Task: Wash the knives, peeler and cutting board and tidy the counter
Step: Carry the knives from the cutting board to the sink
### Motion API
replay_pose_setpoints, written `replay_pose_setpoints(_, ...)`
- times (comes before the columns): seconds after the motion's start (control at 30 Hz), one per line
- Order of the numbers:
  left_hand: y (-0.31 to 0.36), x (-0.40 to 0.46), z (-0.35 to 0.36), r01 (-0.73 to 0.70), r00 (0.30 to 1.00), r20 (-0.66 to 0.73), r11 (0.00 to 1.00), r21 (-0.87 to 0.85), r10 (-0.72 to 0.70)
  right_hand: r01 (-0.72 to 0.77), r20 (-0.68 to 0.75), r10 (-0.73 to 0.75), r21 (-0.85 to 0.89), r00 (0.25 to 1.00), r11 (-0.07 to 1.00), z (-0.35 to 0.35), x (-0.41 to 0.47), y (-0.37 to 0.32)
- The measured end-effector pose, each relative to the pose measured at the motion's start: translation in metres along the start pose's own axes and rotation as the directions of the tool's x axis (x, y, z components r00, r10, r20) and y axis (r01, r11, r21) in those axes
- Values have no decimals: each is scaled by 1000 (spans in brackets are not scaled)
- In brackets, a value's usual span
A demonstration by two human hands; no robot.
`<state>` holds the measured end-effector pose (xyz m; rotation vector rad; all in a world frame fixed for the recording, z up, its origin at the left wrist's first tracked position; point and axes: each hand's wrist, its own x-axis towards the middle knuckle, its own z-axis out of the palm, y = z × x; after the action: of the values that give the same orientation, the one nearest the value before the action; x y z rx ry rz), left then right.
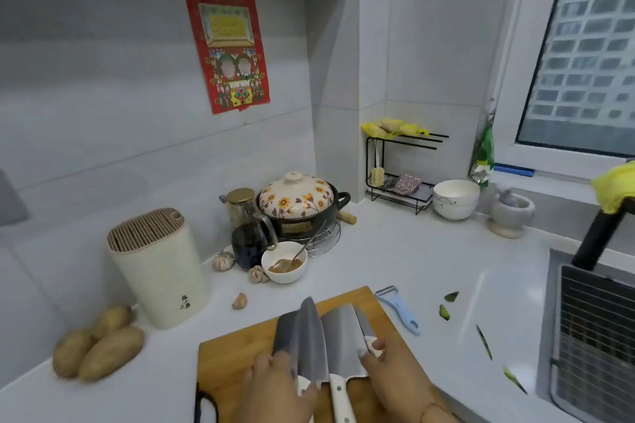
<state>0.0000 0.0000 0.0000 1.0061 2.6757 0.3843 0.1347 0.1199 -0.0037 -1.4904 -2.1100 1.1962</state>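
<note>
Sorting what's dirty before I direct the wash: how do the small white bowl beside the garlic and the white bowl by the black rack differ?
The small white bowl by the garlic holds brown paste and a spoon; no contents show in the bowl by the rack from this angle. The small bowl is plain and shallower; the rack-side bowl is deeper with dark markings on its side. Both are white, upright and on the counter.

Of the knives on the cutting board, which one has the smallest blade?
The small knife at the far right of the row, its handle pinched by the right hand. The other knives, including the cleaver, have much wider blades.
</note>
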Motion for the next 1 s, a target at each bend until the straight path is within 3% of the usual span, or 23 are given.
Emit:
replay_pose_setpoints(0.1,-7,3,9,43,996,77,998,43,-46,-28,4,29,-134,1000,991,5,-1,2)
replay_pose_setpoints(0.23,-12,4,18,167,974,156,986,-22,-161,-114,2,117,-208,993,971,24,-8,8)
replay_pose_setpoints(0.3,-13,7,21,222,960,182,974,-36,-212,-163,-50,156,-206,987,965,31,-11,10)
replay_pose_setpoints(0.47,-16,15,30,265,931,243,962,62,-273,-168,-211,83,-427,974,889,26,-12,18)
replay_pose_setpoints(0.67,-24,18,31,364,911,246,925,-106,-330,-115,-87,88,-394,992,912,24,18,25)
replay_pose_setpoints(0.83,-26,18,30,358,912,287,910,-211,-292,-187,-47,184,-432,982,883,18,25,16)
replay_pose_setpoints(1.0,-25,19,31,380,902,356,843,-381,-246,-235,-39,233,-232,972,944,28,8,13)
